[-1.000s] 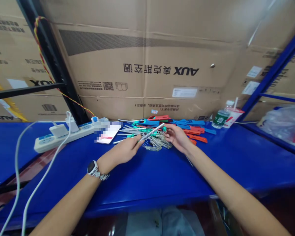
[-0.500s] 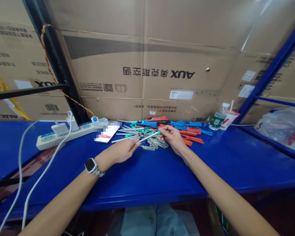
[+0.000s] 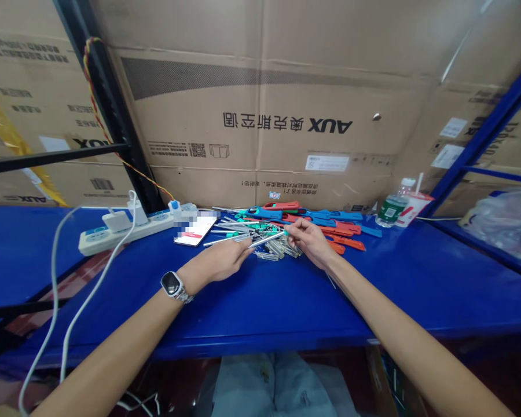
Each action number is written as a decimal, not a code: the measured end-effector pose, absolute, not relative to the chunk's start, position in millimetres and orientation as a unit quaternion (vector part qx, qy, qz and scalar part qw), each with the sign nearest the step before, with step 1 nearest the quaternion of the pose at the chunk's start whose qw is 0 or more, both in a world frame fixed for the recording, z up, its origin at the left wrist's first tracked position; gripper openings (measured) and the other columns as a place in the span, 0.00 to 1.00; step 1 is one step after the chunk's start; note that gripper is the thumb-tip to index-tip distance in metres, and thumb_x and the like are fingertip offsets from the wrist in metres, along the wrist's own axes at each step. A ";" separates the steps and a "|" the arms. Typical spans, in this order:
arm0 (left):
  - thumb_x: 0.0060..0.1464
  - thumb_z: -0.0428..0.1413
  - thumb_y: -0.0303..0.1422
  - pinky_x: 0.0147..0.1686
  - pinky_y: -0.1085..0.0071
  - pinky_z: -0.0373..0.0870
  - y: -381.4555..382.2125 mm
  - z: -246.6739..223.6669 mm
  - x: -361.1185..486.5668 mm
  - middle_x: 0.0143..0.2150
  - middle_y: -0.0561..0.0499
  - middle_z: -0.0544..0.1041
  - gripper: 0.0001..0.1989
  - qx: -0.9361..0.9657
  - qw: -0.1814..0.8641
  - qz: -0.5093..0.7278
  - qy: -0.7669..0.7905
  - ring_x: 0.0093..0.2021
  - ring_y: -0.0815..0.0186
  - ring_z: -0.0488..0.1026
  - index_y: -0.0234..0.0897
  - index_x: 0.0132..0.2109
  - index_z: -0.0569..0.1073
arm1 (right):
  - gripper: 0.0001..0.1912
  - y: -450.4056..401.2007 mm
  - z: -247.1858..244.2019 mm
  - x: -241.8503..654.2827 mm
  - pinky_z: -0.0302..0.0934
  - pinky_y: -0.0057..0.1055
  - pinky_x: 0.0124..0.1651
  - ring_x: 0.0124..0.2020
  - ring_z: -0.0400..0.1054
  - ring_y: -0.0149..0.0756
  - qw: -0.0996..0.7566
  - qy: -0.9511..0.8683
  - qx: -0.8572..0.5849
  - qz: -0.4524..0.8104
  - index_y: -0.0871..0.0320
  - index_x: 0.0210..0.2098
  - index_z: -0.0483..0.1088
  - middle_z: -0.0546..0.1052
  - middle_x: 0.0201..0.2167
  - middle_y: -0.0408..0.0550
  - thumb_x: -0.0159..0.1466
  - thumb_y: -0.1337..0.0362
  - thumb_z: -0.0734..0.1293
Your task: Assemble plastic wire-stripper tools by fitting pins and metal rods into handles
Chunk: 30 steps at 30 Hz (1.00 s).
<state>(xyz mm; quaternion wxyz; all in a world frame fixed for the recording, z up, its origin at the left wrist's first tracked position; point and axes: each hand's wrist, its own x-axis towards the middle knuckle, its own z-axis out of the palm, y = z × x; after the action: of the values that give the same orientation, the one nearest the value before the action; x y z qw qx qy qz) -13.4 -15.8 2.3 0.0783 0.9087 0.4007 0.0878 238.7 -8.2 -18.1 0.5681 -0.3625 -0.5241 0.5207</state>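
A silver metal tube [image 3: 267,239] slants between my two hands above a pile of parts. My left hand [image 3: 226,260], with a watch at the wrist, is closed round the tube's near end. At the far end, the fingertips of my right hand [image 3: 311,242] pinch a small green piece [image 3: 286,233]; whether it is seated in the tube I cannot tell. Beneath and behind lie more metal tubes [image 3: 226,233] with green ends and several small clear plastic pieces [image 3: 269,255]. Red, orange and blue lighter handles [image 3: 341,215] are heaped just behind my right hand.
A phone [image 3: 197,229] lies left of the pile, beside a white power strip [image 3: 125,230] with trailing cables. A bottle [image 3: 392,205] and a paper cup [image 3: 414,209] stand at the back right. Cardboard boxes [image 3: 286,75] rise behind the blue table [image 3: 286,313].
The whole view has shifted a little, so things appear slightly farther right. Both hands keep their hold on the tube and green piece, with little visible change between them.
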 end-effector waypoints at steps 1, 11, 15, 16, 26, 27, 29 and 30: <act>0.71 0.39 0.41 0.34 0.65 0.60 -15.7 1.3 -13.5 0.33 0.46 0.73 0.17 0.908 0.077 0.091 0.402 0.32 0.57 0.70 0.37 0.43 0.67 | 0.28 -8.0 -18.4 238.4 0.53 0.27 0.25 0.19 0.61 0.26 0.563 -0.522 -0.367 0.525 0.56 0.26 0.64 0.71 0.18 0.37 0.46 0.47 0.82; 0.69 0.44 0.43 0.39 0.65 0.66 -12.8 -3.6 -15.2 0.33 0.46 0.75 0.16 0.892 0.129 0.129 0.412 0.35 0.56 0.73 0.38 0.43 0.69 | 0.26 -5.6 -20.8 237.2 0.58 0.26 0.27 0.21 0.64 0.27 0.535 -0.535 -0.350 0.552 0.55 0.27 0.65 0.73 0.20 0.37 0.46 0.49 0.82; 0.71 0.38 0.41 0.37 0.64 0.63 -15.6 -2.9 -6.7 0.35 0.43 0.76 0.17 0.903 0.078 0.081 0.415 0.34 0.56 0.73 0.37 0.45 0.68 | 0.26 -8.5 -19.6 222.9 0.57 0.27 0.23 0.18 0.65 0.29 0.481 -0.550 -0.361 0.579 0.56 0.26 0.66 0.75 0.18 0.39 0.45 0.48 0.82; 0.71 0.37 0.41 0.37 0.64 0.63 -15.7 -2.2 -4.8 0.36 0.43 0.76 0.18 0.902 0.072 0.086 0.418 0.35 0.55 0.74 0.37 0.46 0.68 | 0.25 -9.3 -18.2 217.9 0.57 0.27 0.24 0.18 0.65 0.29 0.489 -0.543 -0.356 0.583 0.56 0.26 0.67 0.75 0.18 0.40 0.45 0.50 0.83; 0.56 0.53 0.30 0.34 0.67 0.63 -17.8 2.3 5.7 0.42 0.44 0.77 0.27 0.880 0.202 0.201 0.379 0.36 0.58 0.75 0.35 0.61 0.57 | 0.19 -21.4 -25.6 176.8 0.52 0.29 0.24 0.19 0.57 0.28 0.535 -0.562 -0.345 0.528 0.55 0.26 0.73 0.67 0.17 0.37 0.47 0.51 0.81; 0.53 0.54 0.29 0.33 0.68 0.63 -18.2 2.2 6.1 0.41 0.44 0.76 0.31 0.877 0.207 0.204 0.383 0.34 0.59 0.74 0.35 0.63 0.55 | 0.19 -21.7 -26.5 175.9 0.52 0.29 0.24 0.19 0.57 0.28 0.536 -0.564 -0.344 0.526 0.55 0.26 0.73 0.66 0.17 0.36 0.48 0.50 0.80; 0.51 0.54 0.28 0.32 0.68 0.62 -18.3 2.5 5.9 0.39 0.47 0.75 0.36 0.871 0.221 0.209 0.385 0.32 0.62 0.72 0.34 0.66 0.53 | 0.20 -21.7 -26.7 175.7 0.53 0.29 0.25 0.19 0.57 0.28 0.533 -0.573 -0.341 0.520 0.54 0.27 0.72 0.66 0.17 0.36 0.48 0.49 0.80; 0.50 0.54 0.28 0.32 0.69 0.62 -18.3 2.9 5.4 0.37 0.48 0.74 0.38 0.869 0.232 0.211 0.383 0.31 0.63 0.71 0.34 0.67 0.52 | 0.20 -21.7 -26.1 176.2 0.53 0.29 0.26 0.20 0.58 0.28 0.529 -0.579 -0.341 0.518 0.54 0.28 0.72 0.67 0.17 0.36 0.48 0.49 0.80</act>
<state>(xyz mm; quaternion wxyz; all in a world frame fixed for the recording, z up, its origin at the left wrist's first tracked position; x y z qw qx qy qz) 5.4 -18.3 2.9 0.2323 0.8687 0.3831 0.2112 176.2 -21.7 -26.1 0.5295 -0.3409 -0.5788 0.5181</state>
